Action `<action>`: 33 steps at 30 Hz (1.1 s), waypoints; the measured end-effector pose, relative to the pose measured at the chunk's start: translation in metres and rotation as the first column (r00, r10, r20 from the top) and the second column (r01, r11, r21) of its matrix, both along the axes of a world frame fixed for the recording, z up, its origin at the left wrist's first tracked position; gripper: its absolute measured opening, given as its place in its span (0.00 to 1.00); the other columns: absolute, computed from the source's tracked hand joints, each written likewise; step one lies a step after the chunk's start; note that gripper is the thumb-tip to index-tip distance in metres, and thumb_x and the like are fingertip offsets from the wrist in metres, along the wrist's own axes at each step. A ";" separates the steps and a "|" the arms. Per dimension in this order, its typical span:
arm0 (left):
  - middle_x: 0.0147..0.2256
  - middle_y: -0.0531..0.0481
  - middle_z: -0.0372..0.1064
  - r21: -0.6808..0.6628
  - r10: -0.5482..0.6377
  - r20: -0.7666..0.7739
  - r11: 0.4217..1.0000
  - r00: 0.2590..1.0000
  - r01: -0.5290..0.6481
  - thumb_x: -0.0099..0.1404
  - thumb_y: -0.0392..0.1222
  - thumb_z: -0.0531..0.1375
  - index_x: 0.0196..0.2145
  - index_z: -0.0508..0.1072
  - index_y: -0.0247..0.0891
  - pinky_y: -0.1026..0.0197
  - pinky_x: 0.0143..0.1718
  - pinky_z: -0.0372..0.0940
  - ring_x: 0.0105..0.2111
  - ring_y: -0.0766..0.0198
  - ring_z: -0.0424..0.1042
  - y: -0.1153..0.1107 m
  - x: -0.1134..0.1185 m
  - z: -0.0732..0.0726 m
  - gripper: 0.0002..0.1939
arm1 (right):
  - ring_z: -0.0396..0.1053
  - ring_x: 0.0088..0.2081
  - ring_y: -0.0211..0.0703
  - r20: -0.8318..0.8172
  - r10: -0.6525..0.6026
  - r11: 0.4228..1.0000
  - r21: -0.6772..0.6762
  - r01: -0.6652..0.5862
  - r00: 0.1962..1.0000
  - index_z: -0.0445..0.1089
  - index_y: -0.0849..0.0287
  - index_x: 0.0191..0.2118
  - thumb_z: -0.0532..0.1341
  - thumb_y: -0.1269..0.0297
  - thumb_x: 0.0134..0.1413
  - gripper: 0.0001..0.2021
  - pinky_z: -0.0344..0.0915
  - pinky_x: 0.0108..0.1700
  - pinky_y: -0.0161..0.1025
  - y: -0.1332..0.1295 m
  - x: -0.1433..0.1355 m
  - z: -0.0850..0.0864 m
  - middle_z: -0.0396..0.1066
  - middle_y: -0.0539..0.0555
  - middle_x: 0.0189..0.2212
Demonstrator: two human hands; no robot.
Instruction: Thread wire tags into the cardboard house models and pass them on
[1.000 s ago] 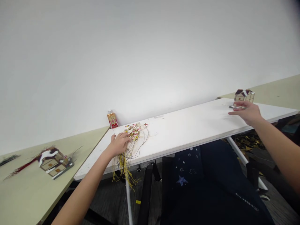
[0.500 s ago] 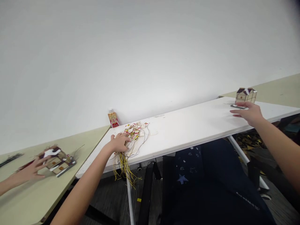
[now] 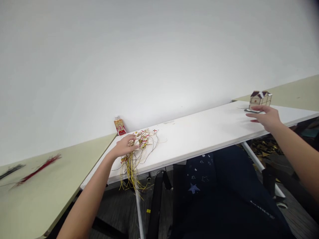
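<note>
My left hand [image 3: 124, 146] rests over the left part of a tangled heap of white pieces with red and yellow marks [image 3: 147, 136], fingers apart; whether it grips a piece cannot be made out. Yellow wires [image 3: 131, 171] hang from the heap over the front edge of the white table [image 3: 194, 136]. At the right end of the table, my right hand [image 3: 266, 116] is spread beside a small cream model house [image 3: 260, 99] with a dark roof on a grey base. Its fingertips overlap the lower front of the house.
A red and gold carton [image 3: 120, 126] stands by the wall at the left end of the white table. Red wires [image 3: 40, 170] and black wires [image 3: 11, 170] lie on the left cream table [image 3: 64, 166]. Gold scraps [image 3: 264, 152] lie below right.
The other person's hand and the second model house at the left have gone from view, and the red wires show fully. My left hand has shifted slightly up over the heap.
</note>
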State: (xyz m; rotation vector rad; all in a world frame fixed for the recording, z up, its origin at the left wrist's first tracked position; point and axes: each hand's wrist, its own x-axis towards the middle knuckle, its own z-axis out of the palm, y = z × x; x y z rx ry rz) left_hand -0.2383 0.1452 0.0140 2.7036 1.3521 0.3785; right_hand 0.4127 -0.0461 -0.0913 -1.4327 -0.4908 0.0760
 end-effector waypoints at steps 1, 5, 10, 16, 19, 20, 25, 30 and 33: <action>0.58 0.38 0.66 -0.031 -0.008 0.138 0.999 0.990 0.013 0.55 0.64 0.61 0.47 0.73 0.38 0.44 0.60 0.58 0.58 0.45 0.64 0.003 0.000 0.002 0.31 | 0.72 0.36 0.41 -0.004 -0.006 1.000 -0.005 0.006 1.000 0.75 0.59 0.35 0.75 0.76 0.28 0.20 0.73 0.23 0.29 0.000 0.000 0.000 0.74 0.56 0.43; 0.44 0.41 0.73 -0.162 0.092 0.565 0.987 0.820 0.001 0.49 0.65 0.66 0.43 0.71 0.37 0.47 0.50 0.66 0.46 0.49 0.73 0.011 0.006 0.007 0.33 | 0.71 0.35 0.39 -0.011 -0.003 1.000 -0.013 0.003 1.000 0.75 0.59 0.35 0.74 0.74 0.29 0.20 0.73 0.24 0.28 0.002 -0.003 -0.001 0.74 0.55 0.42; 0.34 0.49 0.72 -0.169 0.145 0.850 0.986 0.506 0.001 0.47 0.59 0.71 0.41 0.68 0.39 0.54 0.40 0.69 0.36 0.57 0.75 0.020 0.015 0.012 0.30 | 0.71 0.36 0.39 -0.010 0.015 1.000 -0.009 -0.015 1.000 0.75 0.59 0.35 0.74 0.73 0.29 0.19 0.73 0.24 0.29 0.005 -0.006 -0.003 0.74 0.55 0.44; 0.37 0.49 0.74 -0.166 0.139 0.932 0.985 0.335 0.054 0.54 0.55 0.68 0.46 0.62 0.45 0.58 0.33 0.70 0.32 0.60 0.77 0.038 0.012 0.029 0.28 | 0.72 0.35 0.39 -0.018 0.027 1.000 0.009 -0.027 0.999 0.75 0.59 0.34 0.73 0.71 0.31 0.18 0.72 0.24 0.30 0.006 -0.007 -0.002 0.74 0.55 0.43; 0.34 0.51 0.74 -0.156 0.140 0.936 0.988 0.323 0.023 0.58 0.55 0.66 0.48 0.59 0.46 0.60 0.31 0.70 0.27 0.64 0.76 0.043 0.012 0.039 0.26 | 0.72 0.34 0.39 -0.028 0.030 0.999 0.016 -0.030 0.999 0.75 0.59 0.34 0.73 0.72 0.32 0.16 0.72 0.24 0.30 0.005 -0.006 -0.001 0.74 0.56 0.43; 0.33 0.52 0.73 -0.156 0.144 0.941 0.988 0.308 0.015 0.59 0.54 0.65 0.48 0.58 0.46 0.61 0.30 0.70 0.26 0.65 0.75 0.043 0.012 0.043 0.26 | 0.72 0.34 0.38 -0.029 0.030 0.999 0.020 -0.029 0.999 0.75 0.59 0.34 0.72 0.72 0.33 0.16 0.72 0.24 0.30 0.005 -0.006 0.000 0.74 0.56 0.43; 0.33 0.53 0.72 -0.075 0.093 0.983 0.990 0.160 -0.117 0.62 0.47 0.64 0.47 0.58 0.45 0.66 0.27 0.67 0.24 0.69 0.73 0.045 0.013 0.068 0.21 | 0.71 0.32 0.37 -0.043 0.036 0.999 0.014 -0.036 0.998 0.75 0.58 0.34 0.72 0.73 0.35 0.15 0.71 0.25 0.30 0.003 -0.008 0.003 0.74 0.55 0.39; 0.34 0.55 0.72 0.071 -0.023 0.984 0.960 0.178 -0.270 0.68 0.44 0.59 0.51 0.54 0.43 0.70 0.24 0.62 0.21 0.72 0.71 0.054 0.008 0.107 0.19 | 0.71 0.32 0.36 -0.067 0.047 0.999 0.022 -0.046 0.997 0.74 0.59 0.33 0.71 0.75 0.37 0.13 0.70 0.26 0.29 -0.002 -0.016 0.010 0.73 0.54 0.37; 0.33 0.57 0.72 0.040 0.046 0.968 0.944 0.249 -0.328 0.70 0.38 0.57 0.53 0.54 0.40 0.71 0.22 0.60 0.20 0.73 0.69 0.059 0.001 0.129 0.18 | 0.71 0.31 0.35 -0.074 0.060 0.998 0.027 -0.058 0.995 0.73 0.59 0.33 0.71 0.75 0.38 0.12 0.70 0.26 0.29 -0.005 -0.019 0.013 0.73 0.54 0.36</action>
